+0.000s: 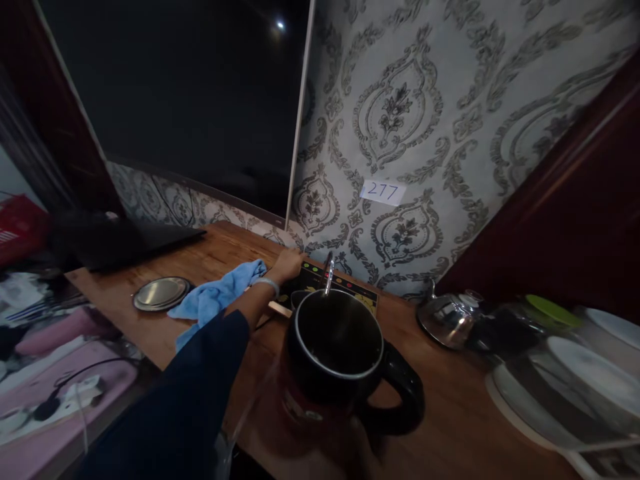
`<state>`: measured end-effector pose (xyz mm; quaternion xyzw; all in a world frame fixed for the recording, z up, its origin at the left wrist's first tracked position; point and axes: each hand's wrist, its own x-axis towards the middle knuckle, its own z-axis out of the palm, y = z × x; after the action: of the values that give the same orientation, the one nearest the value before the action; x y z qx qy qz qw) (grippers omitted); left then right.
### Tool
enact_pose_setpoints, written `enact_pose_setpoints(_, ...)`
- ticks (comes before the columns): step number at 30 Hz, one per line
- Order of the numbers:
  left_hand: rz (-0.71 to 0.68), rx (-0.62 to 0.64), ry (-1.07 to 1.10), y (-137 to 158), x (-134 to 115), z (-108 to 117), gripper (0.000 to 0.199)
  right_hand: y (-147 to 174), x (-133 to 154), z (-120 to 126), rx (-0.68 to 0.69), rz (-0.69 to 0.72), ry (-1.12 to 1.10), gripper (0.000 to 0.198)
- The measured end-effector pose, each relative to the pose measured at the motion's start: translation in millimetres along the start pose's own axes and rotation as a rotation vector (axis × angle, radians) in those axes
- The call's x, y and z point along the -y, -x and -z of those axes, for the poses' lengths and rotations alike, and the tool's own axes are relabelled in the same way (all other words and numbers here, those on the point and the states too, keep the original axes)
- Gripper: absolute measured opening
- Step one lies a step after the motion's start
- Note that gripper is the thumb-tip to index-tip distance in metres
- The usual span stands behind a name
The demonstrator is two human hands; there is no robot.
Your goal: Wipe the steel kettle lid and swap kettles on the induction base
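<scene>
My left hand (289, 265) reaches across the wooden table to the back left corner of a black appliance panel (367, 293) with coloured button marks. Its fingers are curled at that edge, and what they grip is hidden. Beside the left wrist lies a crumpled light-blue cloth (213, 293). Close to me is a dark electric kettle (320, 393) without a lid, its black handle pointing right. Low beside its base, my right hand (366, 448) shows dimly and appears to hold the kettle; its fingers are mostly hidden. A curved metal spout (329, 273) rises behind the kettle rim.
Left of the cloth lies a round metal lid (161, 293). A shiny teapot (450, 318) and a clear-sided container with a white rim (565, 393) stand on the right. Behind are a large dark screen (180, 93) and a patterned wall. A pink surface (100, 373) holds a cable.
</scene>
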<state>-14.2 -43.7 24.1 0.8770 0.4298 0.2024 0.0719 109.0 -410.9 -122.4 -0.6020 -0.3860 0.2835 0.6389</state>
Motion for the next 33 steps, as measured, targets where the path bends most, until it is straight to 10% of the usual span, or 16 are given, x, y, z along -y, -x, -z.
enact_pose_setpoints(9,0.204,-0.373,0.414,127,-4,10,0.045,-7,21,-1,0.024,0.038,-0.043,0.05)
enact_pose_setpoints(16,0.393,-0.385,0.894,248,-4,-17,0.042,-11,29,-6,0.045,0.083,-0.083,0.055)
enact_pose_setpoints(33,0.307,-0.262,0.7,264,-14,-29,0.05,-22,22,-7,0.078,0.187,-0.216,0.058)
